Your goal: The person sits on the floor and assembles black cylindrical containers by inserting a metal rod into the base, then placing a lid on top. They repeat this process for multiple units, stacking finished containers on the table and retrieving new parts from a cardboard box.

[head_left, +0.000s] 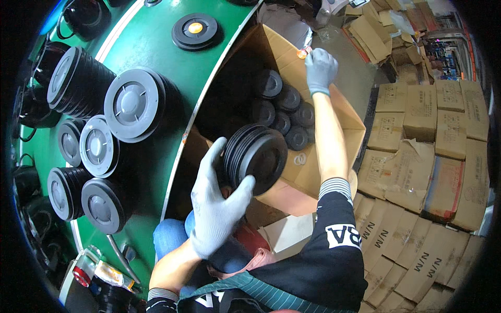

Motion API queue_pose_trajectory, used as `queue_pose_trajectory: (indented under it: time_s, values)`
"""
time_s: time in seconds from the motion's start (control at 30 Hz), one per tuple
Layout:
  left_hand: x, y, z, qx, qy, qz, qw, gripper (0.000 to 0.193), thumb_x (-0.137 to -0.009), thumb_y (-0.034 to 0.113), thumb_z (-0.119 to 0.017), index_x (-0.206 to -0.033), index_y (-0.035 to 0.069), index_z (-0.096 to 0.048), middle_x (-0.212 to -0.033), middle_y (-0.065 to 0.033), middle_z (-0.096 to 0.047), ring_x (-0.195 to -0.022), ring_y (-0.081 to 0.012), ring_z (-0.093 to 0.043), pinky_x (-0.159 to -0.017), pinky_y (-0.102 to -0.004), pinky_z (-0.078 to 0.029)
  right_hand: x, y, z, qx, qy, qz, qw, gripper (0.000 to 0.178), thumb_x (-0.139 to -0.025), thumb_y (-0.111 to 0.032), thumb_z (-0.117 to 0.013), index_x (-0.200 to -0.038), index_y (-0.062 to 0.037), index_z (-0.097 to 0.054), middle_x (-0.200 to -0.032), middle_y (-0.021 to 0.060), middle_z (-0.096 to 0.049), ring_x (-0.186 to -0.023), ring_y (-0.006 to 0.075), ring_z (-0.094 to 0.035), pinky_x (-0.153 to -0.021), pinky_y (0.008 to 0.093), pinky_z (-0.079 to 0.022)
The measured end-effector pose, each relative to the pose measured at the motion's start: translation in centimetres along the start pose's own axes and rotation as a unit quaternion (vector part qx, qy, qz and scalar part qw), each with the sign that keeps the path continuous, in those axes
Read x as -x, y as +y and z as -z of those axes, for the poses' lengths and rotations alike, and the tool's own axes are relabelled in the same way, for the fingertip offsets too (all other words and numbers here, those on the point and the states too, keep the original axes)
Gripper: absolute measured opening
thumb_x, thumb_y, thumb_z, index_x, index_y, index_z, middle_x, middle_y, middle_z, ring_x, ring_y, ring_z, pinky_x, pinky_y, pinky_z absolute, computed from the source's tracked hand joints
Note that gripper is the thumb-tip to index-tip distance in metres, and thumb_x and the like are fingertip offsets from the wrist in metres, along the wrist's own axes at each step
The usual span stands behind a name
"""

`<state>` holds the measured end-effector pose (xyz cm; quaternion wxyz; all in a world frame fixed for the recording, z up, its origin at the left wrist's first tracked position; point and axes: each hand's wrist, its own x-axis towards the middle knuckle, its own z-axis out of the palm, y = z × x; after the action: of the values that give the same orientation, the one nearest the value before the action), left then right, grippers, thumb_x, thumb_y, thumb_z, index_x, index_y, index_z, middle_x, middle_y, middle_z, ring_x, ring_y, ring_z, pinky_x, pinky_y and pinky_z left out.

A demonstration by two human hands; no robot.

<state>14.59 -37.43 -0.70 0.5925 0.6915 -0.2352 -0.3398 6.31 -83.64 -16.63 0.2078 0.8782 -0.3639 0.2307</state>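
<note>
My left hand (216,201), in a pale grey glove, is closed around a stack of black round lids (266,161), tilted above the near side of an open cardboard box (344,109). Several more stacks of black lids (282,122) stand inside that box. Past the box's far edge, my gloved right hand (321,70) is reached out with its fingers curled. A small orange-and-white thing (302,53) with shiny clear plastic above it shows at those fingertips; its kind is too small to tell. Two pale rings (299,158) lie in the box.
On the left, a green table (151,49) bears several stacks of black lids (130,107) and one lid with an orange centre (194,28). Stacked cartons (412,156) form a wall at the right. Flattened cardboard (370,39) lies at the back.
</note>
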Motion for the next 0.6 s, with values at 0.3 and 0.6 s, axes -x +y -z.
queue_pose_trajectory:
  time_s: [0.3, 0.6]
  values:
    - [-0.1, 0.9, 1.4, -0.019, -0.047, 0.018, 0.999, 0.086, -0.086, 0.008, -0.082, -0.160, -0.007, -0.041, -0.151, -0.0283, -0.057, -0.142, -0.0349, -0.057, -0.123, -0.0439, -0.043, -0.1, 0.9, -3.9, -0.081, -0.188, 0.015, 0.979, 0.032, -0.095, -0.034, -0.068, -0.120, -0.0154, -0.076, -0.113, 0.0141, -0.079, -0.108, 0.0336, -0.076, -0.099, 0.0526, -0.056]
    - [-0.4, 0.8, 0.7, 0.058, -0.031, 0.052, 0.996, 0.080, -0.090, 0.007, -0.078, -0.161, -0.005, -0.042, -0.154, -0.0203, -0.057, -0.143, -0.0263, -0.055, -0.123, -0.0398, -0.041, 4.6, 3.4, -1.3, -0.211, -0.164, -0.062, 0.962, 0.055, -0.100, -0.038, -0.070, -0.152, -0.0195, -0.063, -0.160, 0.0306, -0.050, -0.148, 0.0459, -0.048, -0.122, 0.0570, -0.038]
